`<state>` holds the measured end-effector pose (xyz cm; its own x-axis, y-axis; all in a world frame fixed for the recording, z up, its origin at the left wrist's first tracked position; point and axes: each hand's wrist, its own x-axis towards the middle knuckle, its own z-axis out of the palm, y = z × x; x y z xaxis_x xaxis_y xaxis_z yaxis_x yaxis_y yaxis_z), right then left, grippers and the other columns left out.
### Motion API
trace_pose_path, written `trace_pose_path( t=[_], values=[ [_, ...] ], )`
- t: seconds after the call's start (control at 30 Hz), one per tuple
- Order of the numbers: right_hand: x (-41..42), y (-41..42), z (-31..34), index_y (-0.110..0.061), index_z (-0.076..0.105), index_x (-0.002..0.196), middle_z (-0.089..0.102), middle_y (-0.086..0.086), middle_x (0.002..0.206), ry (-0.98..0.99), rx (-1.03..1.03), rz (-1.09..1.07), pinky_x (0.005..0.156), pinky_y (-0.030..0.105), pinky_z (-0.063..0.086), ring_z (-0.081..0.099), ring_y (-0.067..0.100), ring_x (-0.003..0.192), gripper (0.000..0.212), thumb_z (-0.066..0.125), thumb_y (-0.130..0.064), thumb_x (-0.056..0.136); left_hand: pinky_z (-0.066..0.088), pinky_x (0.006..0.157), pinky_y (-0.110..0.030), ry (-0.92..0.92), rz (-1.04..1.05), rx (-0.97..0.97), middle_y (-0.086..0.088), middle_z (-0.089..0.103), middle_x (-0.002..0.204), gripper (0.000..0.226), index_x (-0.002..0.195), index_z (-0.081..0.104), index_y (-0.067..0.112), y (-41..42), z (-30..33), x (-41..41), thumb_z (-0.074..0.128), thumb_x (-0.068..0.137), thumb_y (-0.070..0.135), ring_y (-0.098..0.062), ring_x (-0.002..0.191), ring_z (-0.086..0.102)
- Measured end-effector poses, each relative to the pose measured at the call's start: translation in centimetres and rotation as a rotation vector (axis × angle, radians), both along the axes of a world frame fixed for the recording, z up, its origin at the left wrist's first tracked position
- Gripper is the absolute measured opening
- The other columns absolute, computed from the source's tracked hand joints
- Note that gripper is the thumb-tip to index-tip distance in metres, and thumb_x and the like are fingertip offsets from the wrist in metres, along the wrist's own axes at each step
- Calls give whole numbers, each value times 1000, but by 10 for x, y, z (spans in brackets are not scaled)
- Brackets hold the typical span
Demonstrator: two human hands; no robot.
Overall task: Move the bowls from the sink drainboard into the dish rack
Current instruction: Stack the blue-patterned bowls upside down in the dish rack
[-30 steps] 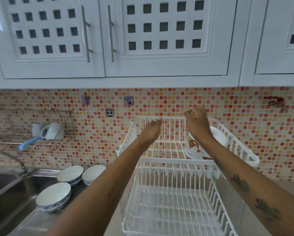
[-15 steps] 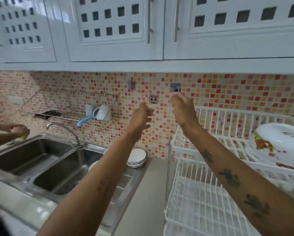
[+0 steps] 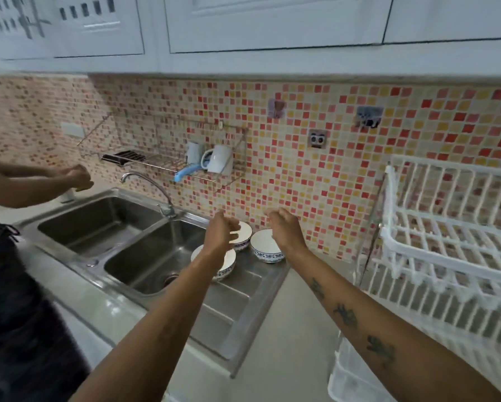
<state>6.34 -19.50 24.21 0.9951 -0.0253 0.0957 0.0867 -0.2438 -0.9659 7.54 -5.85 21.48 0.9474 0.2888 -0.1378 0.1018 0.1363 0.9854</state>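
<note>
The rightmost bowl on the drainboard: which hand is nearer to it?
Right. The right hand hovers directly over the rightmost bowl, overlapping its rim; the left hand is off to its left, over the other two bowls.

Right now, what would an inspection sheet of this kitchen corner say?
Surface: steel drainboard beside a double sink, grey counter to its right.
Job's things: three white bowls with blue patterns on the drainboard: near bowl, back bowl, right bowl. White dish rack at right; the part in view is empty.
Clutter: wall shelf holding white mugs and a blue-handled item.
Grippers: left hand and right hand over the bowls, holding nothing.
Cables: nothing seen.
Surroundings: mosaic tile wall, white cabinets, another person's hands at far left.
</note>
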Motion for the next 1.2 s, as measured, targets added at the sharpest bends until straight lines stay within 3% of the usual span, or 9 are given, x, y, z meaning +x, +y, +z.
trace_pose_path(
  t=[0.13, 0.23, 0.37, 0.57, 0.67, 0.8, 0.97, 1.03, 1.2],
  values=[
    [30, 13, -50, -8, 64, 100, 64, 12, 112, 139, 3, -45, 92, 44, 45, 59, 31, 108, 25, 45, -23, 93, 40, 85, -35, 63, 46, -20, -11, 65, 98, 57, 81, 61, 12, 33, -42, 11, 21, 105, 45, -27, 95, 56],
    [42, 22, -77, -6, 64, 109, 63, 8, 105, 223, 25, -57, 86, 36, 44, 56, 24, 97, 28, 48, -23, 93, 40, 74, -31, 133, 55, -57, -8, 66, 93, 61, 82, 60, 12, 54, -72, 19, 18, 104, 50, -26, 92, 57],
    [61, 36, -108, -15, 58, 90, 56, 5, 86, 300, 17, -42, 74, 31, 36, 49, 21, 81, 16, 50, -28, 93, 35, 64, -27, 204, 93, -113, -4, 63, 83, 59, 79, 56, 13, 73, -101, 29, 20, 104, 52, -17, 74, 52],
    [87, 57, -138, -16, 53, 90, 48, 0, 71, 373, 3, -44, 64, 29, 34, 43, 13, 64, 12, 47, -25, 95, 38, 70, -31, 206, 186, -108, -7, 56, 84, 54, 92, 57, 7, 94, -133, 55, 27, 103, 52, -20, 76, 49],
    [100, 66, -152, -14, 54, 95, 51, 6, 82, 416, -47, -39, 72, 31, 35, 47, 19, 74, 18, 44, -29, 96, 36, 86, -34, 211, 220, -67, -9, 55, 99, 56, 108, 59, 6, 104, -147, 67, 27, 103, 52, -24, 95, 48],
    [122, 77, -170, -2, 53, 127, 61, 19, 116, 476, -50, -63, 85, 35, 41, 57, 31, 108, 46, 39, -34, 97, 41, 91, -35, 249, 250, -65, -11, 55, 110, 57, 109, 62, 5, 115, -157, 85, 27, 104, 51, -19, 100, 47],
    [148, 96, -185, -6, 47, 135, 51, 16, 140, 503, -24, -63, 107, 48, 40, 50, 33, 126, 48, 36, -35, 98, 35, 92, -28, 281, 258, -89, -19, 53, 142, 62, 129, 57, 2, 123, -164, 113, 28, 104, 51, -25, 114, 53],
    [157, 102, -190, -7, 44, 138, 47, 13, 144, 506, 25, -63, 109, 50, 37, 46, 32, 130, 48, 36, -33, 98, 35, 96, -28, 278, 252, -76, -18, 49, 147, 58, 122, 61, 6, 125, -168, 123, 27, 104, 49, -24, 117, 51],
    [165, 110, -200, -8, 53, 125, 55, 6, 129, 535, 116, -95, 105, 40, 41, 52, 25, 118, 39, 39, -33, 98, 31, 114, -33, 286, 232, -89, -15, 39, 155, 65, 153, 32, 4, 131, -175, 142, 24, 105, 49, -28, 144, 37]
  ],
)
